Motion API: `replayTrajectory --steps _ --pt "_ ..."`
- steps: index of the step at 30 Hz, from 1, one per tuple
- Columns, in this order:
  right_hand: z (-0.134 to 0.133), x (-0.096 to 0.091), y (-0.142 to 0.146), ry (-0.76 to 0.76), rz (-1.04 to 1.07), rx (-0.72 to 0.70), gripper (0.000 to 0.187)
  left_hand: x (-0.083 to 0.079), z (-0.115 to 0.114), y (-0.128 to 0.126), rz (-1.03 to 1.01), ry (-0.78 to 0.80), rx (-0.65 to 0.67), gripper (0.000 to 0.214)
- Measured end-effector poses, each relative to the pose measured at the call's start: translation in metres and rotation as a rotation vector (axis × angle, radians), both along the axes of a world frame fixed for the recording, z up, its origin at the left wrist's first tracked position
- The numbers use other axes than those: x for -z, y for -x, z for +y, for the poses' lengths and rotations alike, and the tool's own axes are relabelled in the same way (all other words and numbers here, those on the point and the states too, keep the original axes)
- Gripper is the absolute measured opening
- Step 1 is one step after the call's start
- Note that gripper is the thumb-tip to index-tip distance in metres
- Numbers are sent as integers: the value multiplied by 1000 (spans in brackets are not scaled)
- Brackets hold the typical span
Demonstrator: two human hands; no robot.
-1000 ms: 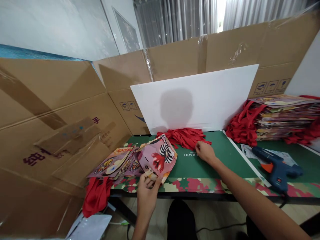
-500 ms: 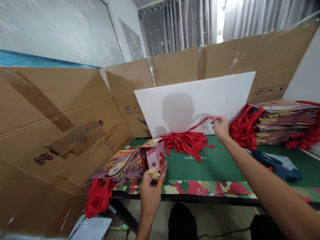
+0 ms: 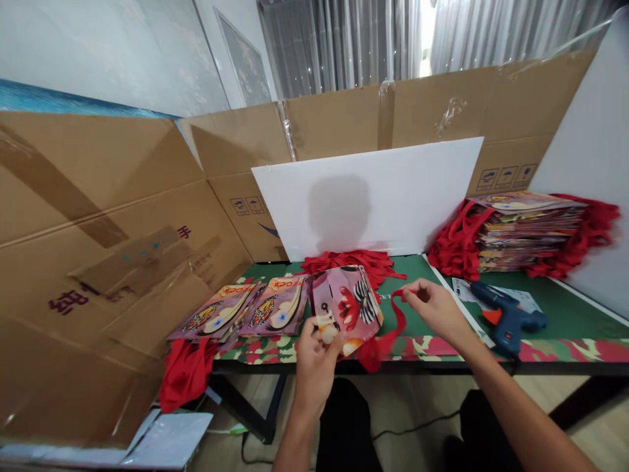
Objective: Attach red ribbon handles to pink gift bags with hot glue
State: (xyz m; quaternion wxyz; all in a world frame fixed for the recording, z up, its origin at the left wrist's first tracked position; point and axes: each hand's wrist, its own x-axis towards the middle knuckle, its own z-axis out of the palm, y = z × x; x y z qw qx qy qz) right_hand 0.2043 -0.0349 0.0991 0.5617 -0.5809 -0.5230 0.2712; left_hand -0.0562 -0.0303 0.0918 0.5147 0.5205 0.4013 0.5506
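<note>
My left hand (image 3: 318, 351) grips the lower left edge of a printed bag panel (image 3: 351, 305), pinkish with a zebra-striped shape and red figures. The panel is tilted above the table's front edge. Between the fingertips of my right hand (image 3: 432, 301) is one end of a red ribbon strap (image 3: 399, 321); its loose part hangs down toward the panel's lower right corner, blurred. Whether the strap touches the panel I cannot tell. Behind the panel lies a heap of red straps (image 3: 344, 261). To the left, more printed panels (image 3: 280, 305) lie flat.
A blue glue gun (image 3: 508, 321) lies right of my right hand. Beyond it stands a tall stack of printed bags (image 3: 528, 233) with red straps. A white board (image 3: 417, 196) leans on cardboard walls (image 3: 339, 124). Red straps (image 3: 184, 377) hang off the table's left end.
My right hand has drawn a red strap from the heap toward me, close to the panel. My left hand has moved right and turned the panel flatter. The camera view has shifted rightward.
</note>
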Motion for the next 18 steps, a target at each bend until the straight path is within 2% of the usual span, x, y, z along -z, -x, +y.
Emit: replayTrajectory --steps 2,4,8,10,12,15,18 --pt "-3 10 -4 17 222 -57 45 3 -4 -8 -46 43 47 55" --pt "-7 13 -2 -57 417 -56 53 6 -8 -17 -101 75 73 56" --pt "-31 8 25 -234 587 13 48 5 -24 -43 -220 119 78 62" --pt "-54 3 42 -200 512 -74 43 1 -38 -54 -245 129 95 62" --pt "-79 -1 55 -149 297 -141 37 -4 -56 -60 -246 133 136 60" --pt "-115 -9 62 -187 -25 -108 28 -12 -86 -64 -246 123 212 60" --pt "-143 -19 57 -196 -150 -118 25 -22 -113 -62 -221 101 230 56"
